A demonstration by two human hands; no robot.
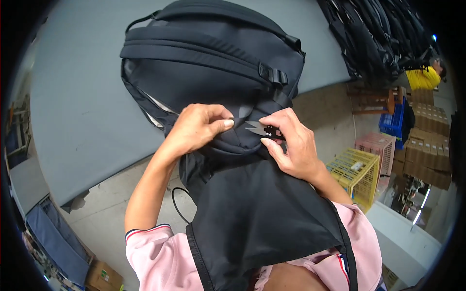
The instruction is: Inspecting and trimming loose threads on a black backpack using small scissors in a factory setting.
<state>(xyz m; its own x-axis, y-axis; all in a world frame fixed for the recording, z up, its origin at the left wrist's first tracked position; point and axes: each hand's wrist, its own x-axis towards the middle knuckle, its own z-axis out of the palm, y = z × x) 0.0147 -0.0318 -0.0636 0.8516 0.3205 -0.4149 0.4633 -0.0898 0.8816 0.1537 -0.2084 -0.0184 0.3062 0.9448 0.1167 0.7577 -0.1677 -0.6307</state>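
A black backpack [194,72] lies on the grey table, its lower end hanging over the edge toward me. My left hand [196,128] is closed in a pinch on the dark fabric near that lower end; the exact bit between thumb and finger is hard to make out. In my right hand [297,145] is a pair of thread snips [264,130] with black handles. Their pointed silver blades are parted and aim left, close to the pinched fabric. A shoulder strap with a buckle [272,73] runs across the bag above my right hand.
The grey table [87,111] extends left and away. More black bags [371,39] are heaped at its far right. Yellow [357,169], pink and blue crates stand on the floor at right, beside stacked cardboard boxes [427,155]. A person in yellow [423,77] is farther back.
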